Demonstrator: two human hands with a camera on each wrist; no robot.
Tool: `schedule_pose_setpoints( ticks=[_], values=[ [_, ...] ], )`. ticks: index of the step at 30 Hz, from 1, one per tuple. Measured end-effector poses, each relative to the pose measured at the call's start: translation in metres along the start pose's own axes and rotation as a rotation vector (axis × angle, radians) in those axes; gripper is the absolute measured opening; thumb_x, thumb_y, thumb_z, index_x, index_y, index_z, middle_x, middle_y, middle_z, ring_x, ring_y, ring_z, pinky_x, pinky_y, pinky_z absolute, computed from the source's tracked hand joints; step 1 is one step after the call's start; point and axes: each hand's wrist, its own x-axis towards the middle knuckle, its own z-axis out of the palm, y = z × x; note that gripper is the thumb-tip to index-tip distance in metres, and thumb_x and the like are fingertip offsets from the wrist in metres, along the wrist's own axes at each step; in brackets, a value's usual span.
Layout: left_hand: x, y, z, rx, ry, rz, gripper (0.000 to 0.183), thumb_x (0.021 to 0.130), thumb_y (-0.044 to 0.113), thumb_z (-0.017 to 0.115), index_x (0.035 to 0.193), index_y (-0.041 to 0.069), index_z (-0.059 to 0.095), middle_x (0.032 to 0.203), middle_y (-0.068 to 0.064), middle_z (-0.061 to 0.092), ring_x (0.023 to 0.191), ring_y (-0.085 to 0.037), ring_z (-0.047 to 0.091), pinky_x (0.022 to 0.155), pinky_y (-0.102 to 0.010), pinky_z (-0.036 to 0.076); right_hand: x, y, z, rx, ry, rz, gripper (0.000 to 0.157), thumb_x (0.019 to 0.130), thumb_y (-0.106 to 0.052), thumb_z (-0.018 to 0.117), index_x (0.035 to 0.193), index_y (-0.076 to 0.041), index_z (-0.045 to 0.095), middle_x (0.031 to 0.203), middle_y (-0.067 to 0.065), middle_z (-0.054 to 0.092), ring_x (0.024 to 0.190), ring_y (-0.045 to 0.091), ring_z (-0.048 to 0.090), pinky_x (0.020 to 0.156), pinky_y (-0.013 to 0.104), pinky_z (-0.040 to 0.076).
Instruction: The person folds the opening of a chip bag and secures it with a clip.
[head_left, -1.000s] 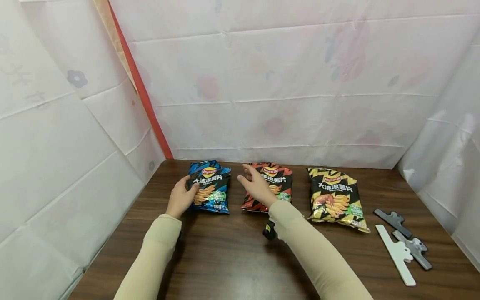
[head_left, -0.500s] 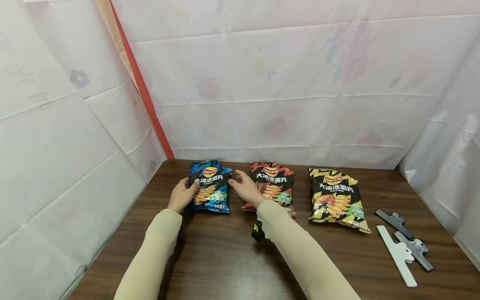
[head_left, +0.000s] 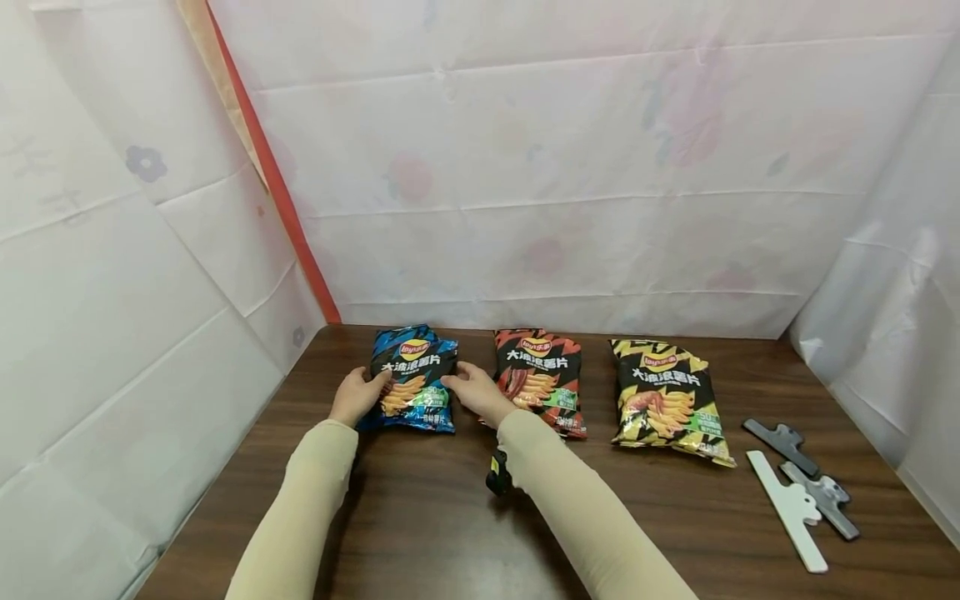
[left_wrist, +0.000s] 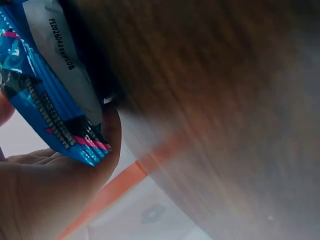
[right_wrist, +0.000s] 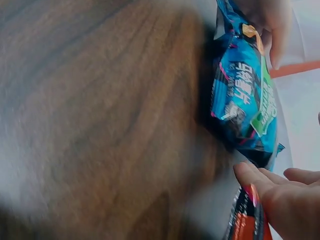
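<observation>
A blue and black bag of chips (head_left: 416, 379) lies face up at the back left of the table. My left hand (head_left: 357, 397) grips its left edge, the thumb on top. In the left wrist view, fingers of that hand (left_wrist: 55, 185) reach round the bag's edge (left_wrist: 60, 117). My right hand (head_left: 480, 393) is at the bag's right edge, thumb towards its front. In the right wrist view this hand's fingers (right_wrist: 255, 175) are extended, close to the blue bag's end (right_wrist: 245, 100); contact is hard to tell. A red bag of chips (head_left: 562, 371) lies just right of it.
A yellow and black bag of chips (head_left: 663, 400) lies farther right. At the right are a white clip (head_left: 786, 510), a grey clip (head_left: 823, 498) and a black clip (head_left: 782, 444). Pale cloth (head_left: 525, 167) hangs behind the brown table (head_left: 420, 517).
My right hand has moved left, from over the red bag to the blue bag's right edge. The left hand has stayed on the blue bag's left edge.
</observation>
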Motion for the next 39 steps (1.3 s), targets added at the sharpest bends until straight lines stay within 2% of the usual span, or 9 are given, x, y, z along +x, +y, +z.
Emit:
schedule_pose_setpoints(
  ticks=[8, 17, 31, 39],
  values=[
    [0.002, -0.002, 0.001, -0.015, -0.014, -0.009, 0.075, 0.101, 0.043, 0.045, 0.146, -0.015, 0.029, 0.145, -0.036, 0.037, 0.132, -0.047, 0.041, 0.112, -0.057, 0.032, 0.0, 0.001, 0.014, 0.06, -0.04, 0.019, 0.064, 0.102, -0.031, 0.053, 0.154, -0.004, 0.028, 0.155, 0.018, 0.037, 0.138, 0.034, 0.043, 0.108, 0.049, 0.042],
    [0.004, -0.005, 0.002, -0.042, -0.03, -0.002, 0.068, 0.101, 0.04, 0.047, 0.143, -0.013, 0.038, 0.141, -0.033, 0.045, 0.122, -0.041, 0.048, 0.11, -0.056, 0.036, 0.002, 0.003, 0.018, 0.104, -0.03, 0.047, 0.064, 0.102, -0.031, 0.052, 0.154, -0.003, 0.029, 0.156, 0.017, 0.035, 0.139, 0.035, 0.042, 0.107, 0.048, 0.043],
    [0.005, -0.003, 0.001, -0.075, -0.065, -0.019, 0.073, 0.101, 0.039, 0.048, 0.147, -0.014, 0.028, 0.149, -0.035, 0.032, 0.135, -0.046, 0.037, 0.114, -0.058, 0.029, 0.003, 0.001, 0.014, 0.127, -0.044, 0.075, 0.062, 0.102, -0.031, 0.053, 0.153, -0.002, 0.031, 0.158, 0.016, 0.032, 0.141, 0.035, 0.039, 0.108, 0.047, 0.043],
    [0.002, -0.003, 0.002, -0.12, -0.071, -0.026, 0.071, 0.101, 0.036, 0.049, 0.148, -0.013, 0.028, 0.151, -0.034, 0.031, 0.136, -0.045, 0.035, 0.114, -0.058, 0.029, 0.002, -0.001, 0.012, 0.129, -0.041, 0.082, 0.063, 0.101, -0.031, 0.055, 0.152, -0.003, 0.032, 0.158, 0.015, 0.032, 0.141, 0.035, 0.038, 0.106, 0.046, 0.045]
  ],
)
